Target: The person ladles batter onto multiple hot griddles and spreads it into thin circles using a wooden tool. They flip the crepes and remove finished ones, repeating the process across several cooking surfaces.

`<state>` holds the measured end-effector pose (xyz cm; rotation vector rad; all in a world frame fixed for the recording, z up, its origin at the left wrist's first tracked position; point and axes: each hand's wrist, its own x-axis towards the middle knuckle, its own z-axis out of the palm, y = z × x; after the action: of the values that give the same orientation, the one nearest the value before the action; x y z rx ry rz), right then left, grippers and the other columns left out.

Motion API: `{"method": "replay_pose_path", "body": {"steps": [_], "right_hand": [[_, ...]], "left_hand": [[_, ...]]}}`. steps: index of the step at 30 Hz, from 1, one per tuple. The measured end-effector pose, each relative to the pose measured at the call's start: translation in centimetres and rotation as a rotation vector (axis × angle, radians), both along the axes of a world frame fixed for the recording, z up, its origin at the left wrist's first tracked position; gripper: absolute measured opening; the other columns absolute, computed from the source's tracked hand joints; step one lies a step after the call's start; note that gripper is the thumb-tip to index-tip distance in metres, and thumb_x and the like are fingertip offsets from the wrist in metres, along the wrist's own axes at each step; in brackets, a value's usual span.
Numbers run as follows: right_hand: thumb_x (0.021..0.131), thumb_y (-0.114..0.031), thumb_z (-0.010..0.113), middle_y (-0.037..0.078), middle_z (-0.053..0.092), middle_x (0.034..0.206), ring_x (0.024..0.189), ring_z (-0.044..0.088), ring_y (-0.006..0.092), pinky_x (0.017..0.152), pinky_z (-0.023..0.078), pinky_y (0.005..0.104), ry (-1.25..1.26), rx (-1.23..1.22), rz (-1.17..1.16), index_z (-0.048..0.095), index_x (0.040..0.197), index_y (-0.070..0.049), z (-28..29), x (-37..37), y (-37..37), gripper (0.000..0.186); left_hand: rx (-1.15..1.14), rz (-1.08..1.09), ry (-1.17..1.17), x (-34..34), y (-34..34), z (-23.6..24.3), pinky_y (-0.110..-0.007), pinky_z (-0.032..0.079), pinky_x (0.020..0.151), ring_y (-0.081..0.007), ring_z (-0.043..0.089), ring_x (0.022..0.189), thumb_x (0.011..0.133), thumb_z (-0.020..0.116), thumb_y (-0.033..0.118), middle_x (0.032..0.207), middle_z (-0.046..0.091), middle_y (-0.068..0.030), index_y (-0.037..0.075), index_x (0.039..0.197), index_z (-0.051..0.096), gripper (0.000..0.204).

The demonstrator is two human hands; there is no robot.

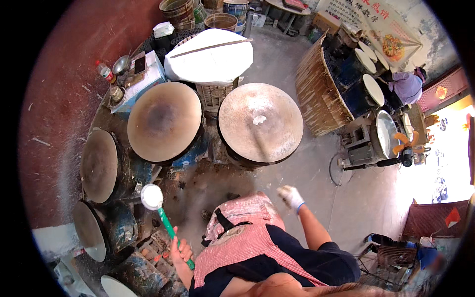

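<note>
Wrapped around a green-handled ladle [164, 218], the left hand [182, 251] sits lower left of centre, the ladle's white bowl pointing up-left. Right of centre, the gloved right hand [291, 197] (I can't make out its grip) stands off from the body, forearm slanting up-left.

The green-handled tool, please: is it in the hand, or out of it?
In: the left hand curls around the green handle; the white head extends beyond.

Left hand [181, 251]: fingers curled — closed grip, low at left.
Left wrist [184, 275]: bare.
Right hand [292, 197]: gloved — held out forward, finger pose blurred.
Right forearm [313, 227]: bare, angled forward and inward.
</note>
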<state>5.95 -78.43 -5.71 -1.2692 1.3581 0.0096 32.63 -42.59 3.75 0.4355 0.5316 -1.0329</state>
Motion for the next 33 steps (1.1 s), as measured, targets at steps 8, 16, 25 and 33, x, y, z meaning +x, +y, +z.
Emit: {"method": "replay_pose_path", "body": {"steps": [8,16,25,33], "right_hand": [[0.081,-0.034,0.054,-0.001,0.035,0.042,0.029,0.032,0.0121,0.028,0.026,0.0278,-0.133,-0.282,-0.606,0.046,0.064,-0.01,-2.0,-4.0,-17.0,0.03],[0.076,-0.026,0.067,0.003,0.054,0.066,0.065,0.047,0.0116,0.062,0.043,0.0292,-0.167,-0.433,0.299,0.059,0.084,-0.004,-1.2,1.3,-10.2,0.025],[0.08,-0.031,0.06,0.001,0.046,0.054,0.045,0.042,0.0097,0.042,0.035,0.0279,-0.011,-0.026,-0.038,0.056,0.076,-0.005,-1.2,-3.5,-5.3,0.027],[0.077,-0.027,0.057,0.003,0.042,0.05,0.04,0.042,0.0157,0.038,0.035,0.0327,-0.003,-0.584,-0.596,0.047,0.068,-0.006,-6.6,-7.1,-20.9,0.024]], "left_hand": [[-0.036,-0.034,0.106,-2.6,-4.8,1.0,-0.024,0.033,0.03,-0.0086,0.032,0.038,0.097,0.029,0.026,0.062,0.038,-0.0035,0.021,0.132,0.032,0.036],[0.108,0.058,0.089,-4.2,-5.9,3.0,-0.023,0.03,0.03,-0.0084,0.026,0.036,0.096,0.033,0.027,0.06,0.037,-0.0029,0.023,0.131,0.035,0.035],[-0.05,-0.054,0.046,-2.4,-6.3,0.7,-0.03,0.045,0.036,-0.0115,0.036,0.038,0.097,0.026,0.031,0.063,0.038,-0.0017,0.027,0.136,0.027,0.039],[0.07,-0.028,0.038,-2.4,-8.2,2.5,-0.023,0.033,0.03,-0.0079,0.034,0.038,0.097,0.029,0.027,0.062,0.036,-0.0011,0.022,0.135,0.028,0.039]]}}
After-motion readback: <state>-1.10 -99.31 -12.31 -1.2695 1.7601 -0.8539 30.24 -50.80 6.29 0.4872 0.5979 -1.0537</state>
